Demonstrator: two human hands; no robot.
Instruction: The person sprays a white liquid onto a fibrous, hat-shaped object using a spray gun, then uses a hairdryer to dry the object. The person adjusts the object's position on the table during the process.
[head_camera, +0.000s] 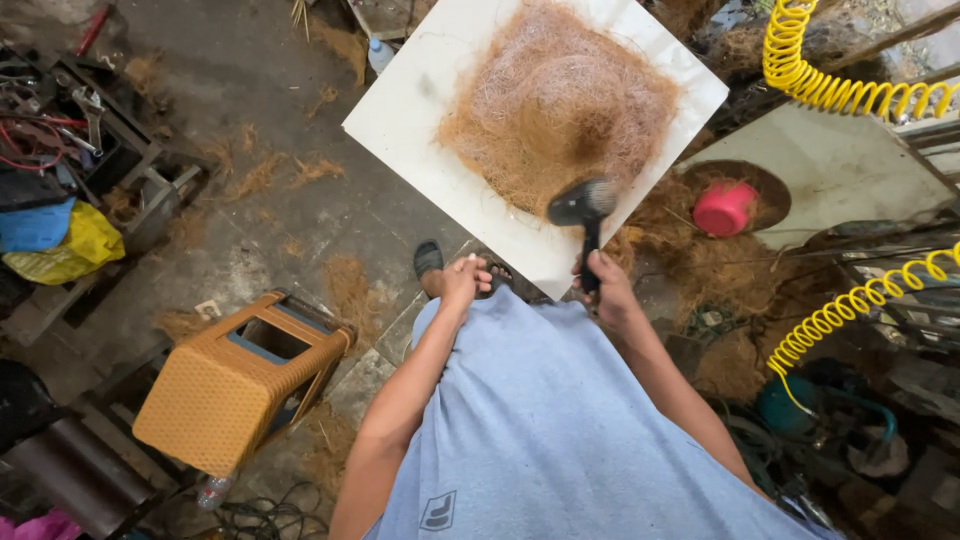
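A white square board (410, 110) stands in front of me with a mat of brown coconut fibre (560, 100) spread over it. My right hand (605, 285) grips the handle of a black brush (583, 205), whose blurred head is over the near edge of the fibre mat. At the board's near edge, my left hand (462, 278) has its fingers curled around the board's rim. My grey shirt fills the lower middle of the view.
An orange plastic stool (235, 385) lies tipped on the floor at left. Tools and a yellow cloth (85, 240) sit on a rack at far left. Yellow coiled hoses (830, 90) hang at right, above a pink bowl (725, 208) on loose fibre. Fibre scraps litter the concrete floor.
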